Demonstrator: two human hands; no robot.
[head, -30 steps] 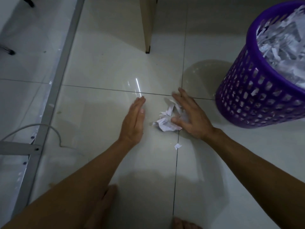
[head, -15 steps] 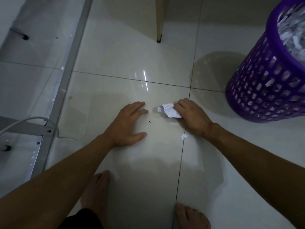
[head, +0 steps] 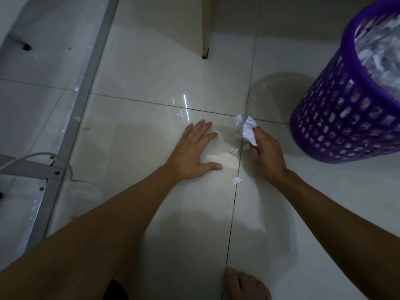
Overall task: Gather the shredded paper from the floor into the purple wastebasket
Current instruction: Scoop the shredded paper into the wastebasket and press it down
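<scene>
Two scraps of shredded paper remain on the floor [head: 151, 68]: a crumpled bit [head: 234, 150] just beside the right hand [head: 266, 153], and a flat piece [head: 237, 180] on the tile joint nearer the person. That hand's fingers are clenched round a wad of shreds [head: 246, 128], lifted off the tiles, likely for carrying to the purple wastebasket [head: 337, 124] nearby, already heaped with paper. Left hand [head: 192, 151] lies flat, fingers straight, seemingly as a prop for balance.
</scene>
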